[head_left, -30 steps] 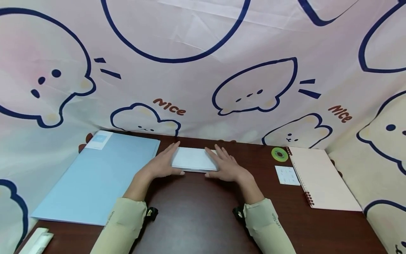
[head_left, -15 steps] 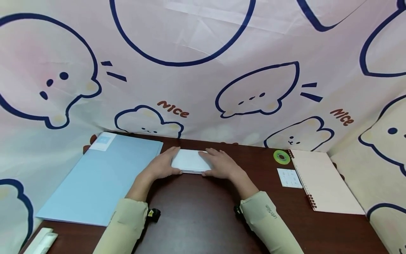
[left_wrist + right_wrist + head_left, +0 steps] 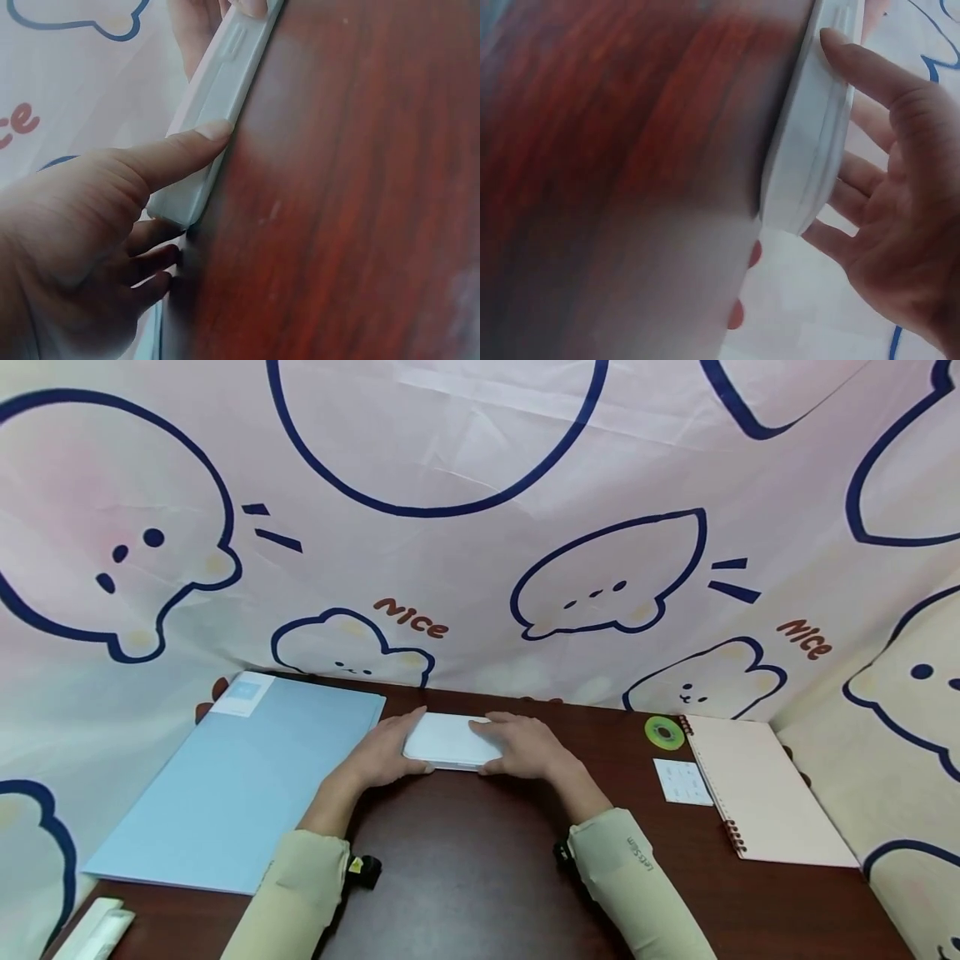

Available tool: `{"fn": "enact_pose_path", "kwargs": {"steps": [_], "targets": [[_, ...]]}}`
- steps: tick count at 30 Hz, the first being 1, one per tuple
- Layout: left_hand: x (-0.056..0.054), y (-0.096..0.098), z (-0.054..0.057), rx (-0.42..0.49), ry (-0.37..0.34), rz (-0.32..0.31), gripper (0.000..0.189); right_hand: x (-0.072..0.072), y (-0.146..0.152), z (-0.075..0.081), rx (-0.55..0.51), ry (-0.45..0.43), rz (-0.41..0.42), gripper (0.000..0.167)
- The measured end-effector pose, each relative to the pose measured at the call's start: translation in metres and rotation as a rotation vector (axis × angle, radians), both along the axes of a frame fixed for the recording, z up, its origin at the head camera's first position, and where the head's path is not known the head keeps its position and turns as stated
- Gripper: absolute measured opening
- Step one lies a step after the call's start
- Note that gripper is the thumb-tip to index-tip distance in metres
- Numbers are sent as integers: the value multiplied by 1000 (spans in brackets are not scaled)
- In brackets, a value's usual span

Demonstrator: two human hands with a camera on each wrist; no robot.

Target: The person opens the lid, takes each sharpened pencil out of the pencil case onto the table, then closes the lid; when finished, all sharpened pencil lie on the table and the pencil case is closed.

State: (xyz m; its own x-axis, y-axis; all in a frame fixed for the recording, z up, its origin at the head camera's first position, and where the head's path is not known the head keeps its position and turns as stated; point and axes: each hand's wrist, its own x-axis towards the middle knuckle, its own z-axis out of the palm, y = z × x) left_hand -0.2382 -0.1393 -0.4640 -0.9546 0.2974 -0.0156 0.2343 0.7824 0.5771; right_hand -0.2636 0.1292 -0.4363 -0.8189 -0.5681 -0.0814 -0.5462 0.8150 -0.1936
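A flat white plastic box (image 3: 448,739) lies at the back centre of the dark wooden table. My left hand (image 3: 384,752) grips its left end, the thumb on the front side and the fingers round the end and far side. From the other end my right hand (image 3: 527,747) holds it, fingers over the top and thumb at the front. In the left wrist view the thumb presses the front wall of the box (image 3: 217,105), which has a raised rim and a small ridge. The right wrist view shows fingers behind the box (image 3: 802,142).
Left of the hands lies a large light-blue folder (image 3: 240,785). To the right are a green ring-shaped disc (image 3: 678,735), a small white printed sheet (image 3: 683,782) and a spiral notebook (image 3: 780,802). White packets (image 3: 97,931) lie at the lower left. A printed cloth (image 3: 465,577) surrounds the table.
One second ago both hands were spread beside the box. The right hand has since moved left and both have closed around its ends. In the last half second little has moved.
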Motion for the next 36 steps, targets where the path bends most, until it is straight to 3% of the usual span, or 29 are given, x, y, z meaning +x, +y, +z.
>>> {"fn": "enact_pose_path", "kwargs": {"steps": [5,17,23,27,36], "targets": [[1,-3,-3,16,6,-3,99,-5,-2,0,8,32,-1,73],[1,-5,-6,8,10,-14,99,-10,-4,7,49,20,27,72],[1,-7,-6,40,-10,4,101,-12,-1,15,6,-13,78,66],[1,-8,-5,76,-27,26,102,-16,1,22,-38,-93,90,65],[3,-5,-10,128,-58,97,115,-28,8,33,-175,-400,-33,60]]}}
